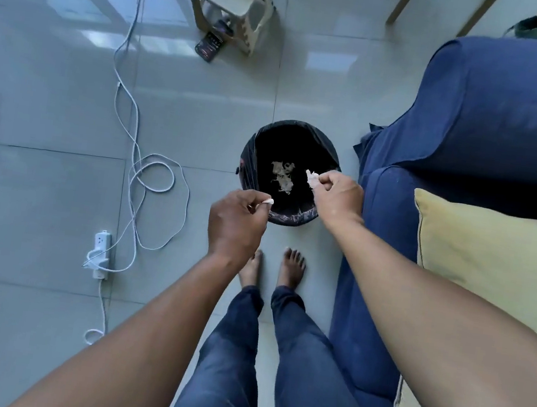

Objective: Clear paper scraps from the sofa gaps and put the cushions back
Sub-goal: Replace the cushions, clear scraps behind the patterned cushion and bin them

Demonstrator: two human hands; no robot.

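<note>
Glossy grey tiled floor (51, 106) everywhere. Left hand (235, 223) fingertips pinch a small white paper scrap (267, 200) at the near rim of a round bin with a black liner (249, 156); right hand (338, 197) pinches a bigger crumpled white scrap (311, 178) over its right rim. More scraps (282, 176) lie inside. Dark blue fabric sofa (511, 109) sits just right, with a mustard yellow cushion (492, 260) on its seat.

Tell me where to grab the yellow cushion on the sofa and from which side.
Judging by its pose, grip the yellow cushion at its upper left corner and left edge, coming from the floor side. That corner sticks out free above the blue sofa seat; the rest runs under the right arm and out of frame. Both hands must drop their scraps first.
</note>
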